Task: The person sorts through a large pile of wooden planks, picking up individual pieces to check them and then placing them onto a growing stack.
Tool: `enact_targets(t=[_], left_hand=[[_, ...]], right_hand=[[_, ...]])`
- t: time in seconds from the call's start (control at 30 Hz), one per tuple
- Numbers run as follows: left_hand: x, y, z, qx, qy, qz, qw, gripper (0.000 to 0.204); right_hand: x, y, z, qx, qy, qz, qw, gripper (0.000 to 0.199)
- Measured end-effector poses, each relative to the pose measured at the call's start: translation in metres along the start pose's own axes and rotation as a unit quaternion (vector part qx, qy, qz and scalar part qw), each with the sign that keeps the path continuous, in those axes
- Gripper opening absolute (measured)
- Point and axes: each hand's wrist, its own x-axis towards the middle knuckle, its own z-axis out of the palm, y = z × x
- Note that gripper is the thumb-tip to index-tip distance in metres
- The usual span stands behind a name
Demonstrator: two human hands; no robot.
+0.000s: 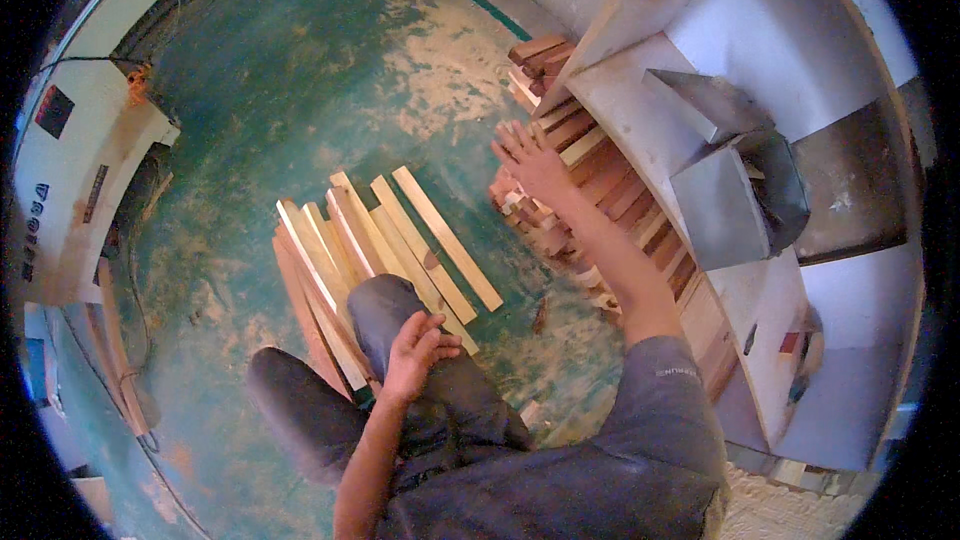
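Note:
My right hand (532,162) reaches out to the right with its fingers spread and nothing in it. It is over or beside the near end of a stack of reddish and pale wooden strips (625,195); I cannot tell whether it touches them. My left hand (415,352) is by my bent knee, empty, its fingers loosely apart. Beyond that knee, several pale wooden strips (400,250) lie side by side on the green floor. One strip (445,237) lies slightly apart at their right. Reddish strips (308,305) are at the left of this group, partly hidden by my leg.
At the right stands a pale board cabinet (640,105) with a grey metal box (725,205) on it. A white machine (85,160) is at the left, with a cable (135,340) near it. Sawdust patches (455,90) cover parts of the green floor (260,90).

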Motion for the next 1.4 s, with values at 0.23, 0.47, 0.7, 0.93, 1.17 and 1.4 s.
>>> enact_targets(t=[0.23, 0.47, 0.7, 0.93, 1.17, 1.4], left_hand=[[0.001, 0.004, 0.002, -0.016, -0.018, -0.002, 1.000, 0.031], [-0.003, 0.001, -0.002, -0.027, -0.014, 0.003, 1.000, 0.039], [0.003, -0.005, -0.005, -0.034, -0.035, 0.009, 0.999, 0.046], [0.000, 0.003, 0.001, -0.002, -0.013, -0.002, 1.000, 0.041], [0.005, -0.001, -0.001, 0.013, -0.029, -0.004, 0.999, 0.036], [0.005, 0.002, -0.001, 0.002, -0.023, -0.012, 1.000, 0.034]], right_hand=[[-0.046, -0.031, -0.009, 0.203, 0.093, 0.444, 0.868, 0.059], [-0.031, 0.013, 0.026, 0.425, 0.210, 0.570, 0.671, 0.067], [-0.037, 0.013, 0.010, 0.406, 0.096, 0.567, 0.710, 0.065], [-0.045, 0.006, 0.002, 0.409, 0.047, 0.566, 0.715, 0.062], [-0.052, 0.015, 0.046, 0.462, 0.111, 0.554, 0.684, 0.063], [-0.049, 0.010, 0.027, 0.350, 0.098, 0.549, 0.753, 0.050]])
